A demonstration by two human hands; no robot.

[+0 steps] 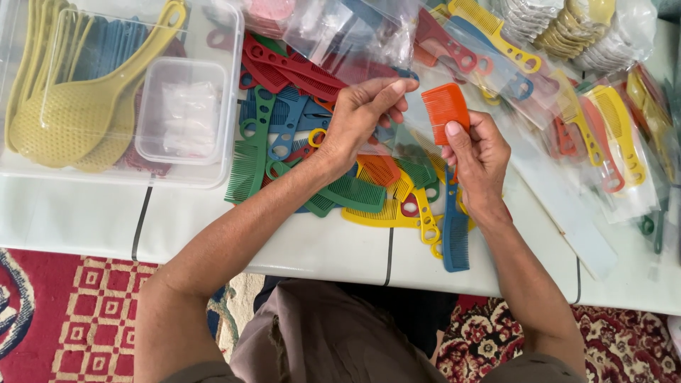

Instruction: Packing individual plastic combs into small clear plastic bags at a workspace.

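The right hand is closed around an orange comb, thumb pressed on its spine, teeth pointing up. Just beside it, the left hand pinches the edge of a clear plastic bag between thumb and fingertips. Below both, loose coloured combs lie heaped on the white desk.

White table I work over: heap of loose coloured combs, clear plastic box at left, bagged combs at right.
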